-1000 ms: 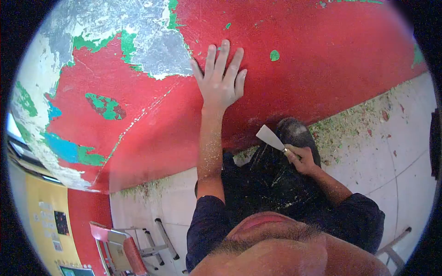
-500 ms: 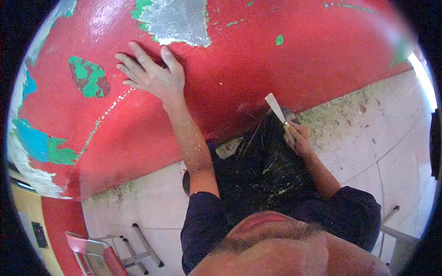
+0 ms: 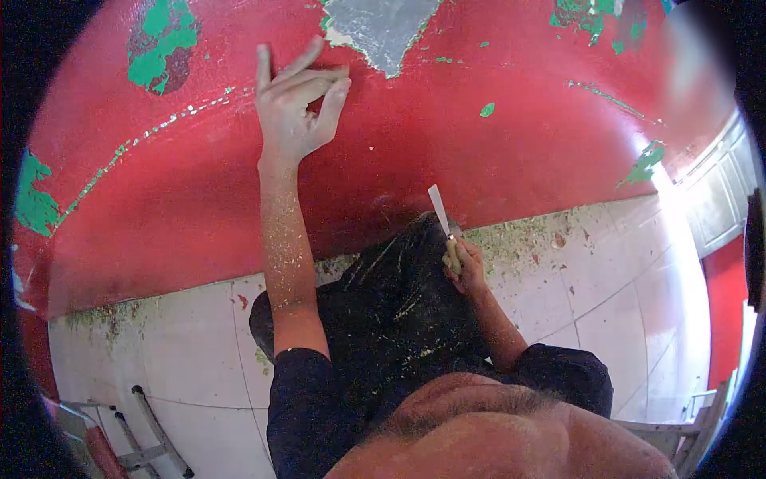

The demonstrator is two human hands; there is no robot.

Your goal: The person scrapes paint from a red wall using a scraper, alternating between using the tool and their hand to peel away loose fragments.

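Note:
My left hand (image 3: pixel 295 116) is raised in front of the red wall (image 3: pixel 383 152), fingers apart and partly bent, with nothing visible in it. Close to its fingertips is a bare grey patch (image 3: pixel 379 32) with a ragged green and white edge. My right hand (image 3: pixel 469 270) is wrapped round the pale handle of a putty knife (image 3: pixel 440 209), low by my dark trousers. Its flat blade points up toward the wall and touches nothing there. Pale flecks cling to my left forearm (image 3: pixel 289 247).
Green patches (image 3: pixel 163 48) and a dotted line of chipped paint (image 3: pixel 159 130) mark the wall. Paint flakes (image 3: pixel 535 243) lie along its foot on the pale tiled floor (image 3: pixel 199 375). Metal chair legs (image 3: pixel 163 431) stand at lower left, a light-coloured door (image 3: pixel 718 191) at right.
My left hand has gone from lying spread on the wall to being bent and lifted. My view has turned right; the putty knife stays in my right hand.

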